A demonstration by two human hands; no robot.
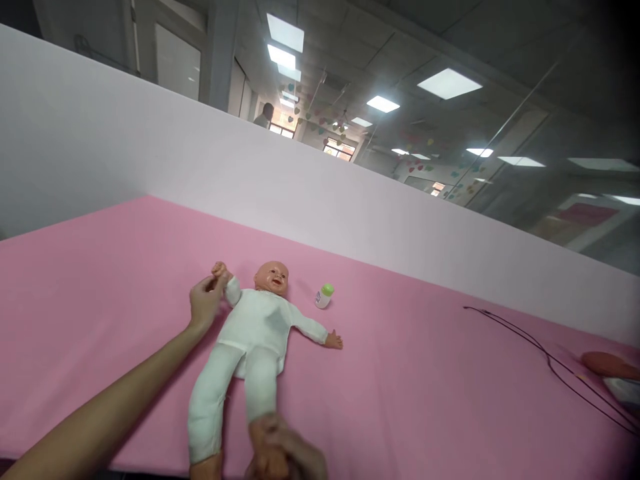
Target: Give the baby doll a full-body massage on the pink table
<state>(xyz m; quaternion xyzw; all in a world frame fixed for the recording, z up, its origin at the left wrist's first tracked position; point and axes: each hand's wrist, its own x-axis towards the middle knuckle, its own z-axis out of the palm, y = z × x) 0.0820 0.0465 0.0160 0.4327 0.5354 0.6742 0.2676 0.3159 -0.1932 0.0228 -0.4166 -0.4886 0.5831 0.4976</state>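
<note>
A baby doll (253, 323) with a white cloth body and plastic head, hands and feet lies on its back on a pink-covered table (400, 373). My left hand (205, 301) pinches the doll's raised arm near the wrist, at the left of its head. Low in the view, my right hand (295, 448) is wrapped round the doll's lower leg and foot; it is slightly blurred and cut by the bottom edge. The doll's other arm stretches out on the cover, its hand spread. Beside the head stands a small white bottle (323, 297) with a green cap.
Behind the table runs a low white partition (320, 200). Thin black cords (533, 341) lie at the right, near an orange-brown rounded object (607, 365) at the table's edge. A person (265, 115) is far off beyond the partition, under ceiling lights.
</note>
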